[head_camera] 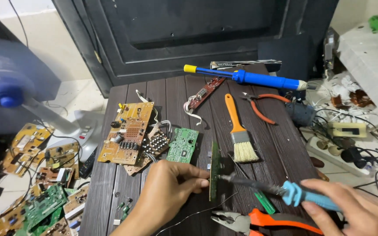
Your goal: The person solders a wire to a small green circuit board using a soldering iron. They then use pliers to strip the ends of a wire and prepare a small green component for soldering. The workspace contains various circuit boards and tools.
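Left hand [165, 185] pinches 1 green circuit board [214, 170] upright by its edge — light, rigid, fragile. Right hand [351, 209] closed around blue-handled soldering iron [285, 192] — tip at board.

Two bare hands in view, entering from bottom edge. Left hand [167, 185]: no glove, no ring, no watch; wrist and short stretch of forearm bare, no sleeve visible. Right hand [351, 207]: also ungloved, no rings; wrist cut off by frame corner. Fingernails short, unpainted. No bracelets or markings visible.
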